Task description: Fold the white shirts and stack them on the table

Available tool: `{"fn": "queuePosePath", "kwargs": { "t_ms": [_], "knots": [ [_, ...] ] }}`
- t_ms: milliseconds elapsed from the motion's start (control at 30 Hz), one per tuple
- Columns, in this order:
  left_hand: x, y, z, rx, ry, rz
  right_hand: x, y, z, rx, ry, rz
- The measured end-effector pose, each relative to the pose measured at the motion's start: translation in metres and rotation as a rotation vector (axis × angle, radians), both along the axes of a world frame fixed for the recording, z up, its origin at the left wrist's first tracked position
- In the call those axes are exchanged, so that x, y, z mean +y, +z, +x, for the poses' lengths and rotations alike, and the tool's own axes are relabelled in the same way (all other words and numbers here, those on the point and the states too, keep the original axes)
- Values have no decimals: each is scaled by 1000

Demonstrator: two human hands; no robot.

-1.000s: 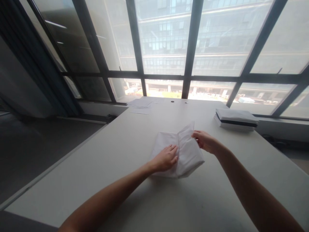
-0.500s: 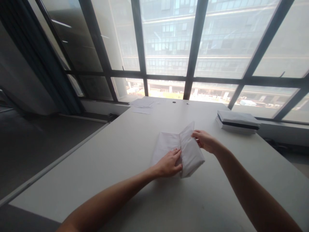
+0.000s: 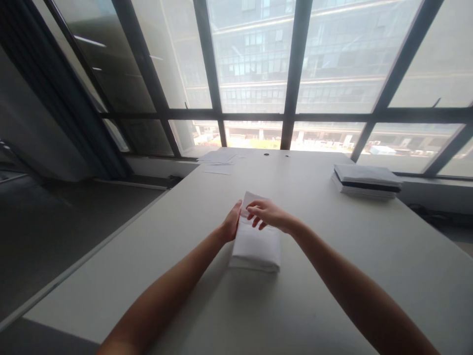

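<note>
A folded white cloth bundle (image 3: 254, 244), soft and matt, is seen at frame centre on a smooth, matt off-white table (image 3: 332, 276). Thin white paper sheets (image 3: 218, 160) lie flat at upper centre-left. Glossy glass is framed in dark metal.

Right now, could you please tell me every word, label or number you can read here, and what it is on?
None can be read.
Folded cloth under the left hand and right hand: plain white, no print showing.
Papers at the table's far edge: too small and blurred to tell.
Stack on the right: no label visible.
</note>
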State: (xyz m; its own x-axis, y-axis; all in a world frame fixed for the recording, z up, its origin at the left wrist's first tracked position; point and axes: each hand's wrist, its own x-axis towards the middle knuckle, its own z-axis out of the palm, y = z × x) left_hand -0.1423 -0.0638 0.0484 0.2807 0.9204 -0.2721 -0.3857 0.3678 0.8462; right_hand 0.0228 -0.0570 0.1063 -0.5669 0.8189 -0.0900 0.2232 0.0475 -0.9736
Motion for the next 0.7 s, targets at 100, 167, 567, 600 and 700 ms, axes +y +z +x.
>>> {"fn": "queuePosePath", "kwargs": {
  "t_ms": [100, 167, 567, 600, 700],
  "knots": [
    [2, -1, -7, 13, -18, -87, 10, -27, 8, -94, -326, 233],
    [3, -5, -7, 56, 53, -104, 17, -45, 17, -220, -497, 399],
    [16, -15, -19, -37, -117, -324, -3, -94, -2, -687, -371, 537],
    [17, -16, -19, -33, -108, -322, -5, -92, -2, -695, -370, 525],
    [20, -21, -21, -41, -102, -305, -18, -83, -1, -681, -365, 462]
  ]
}}
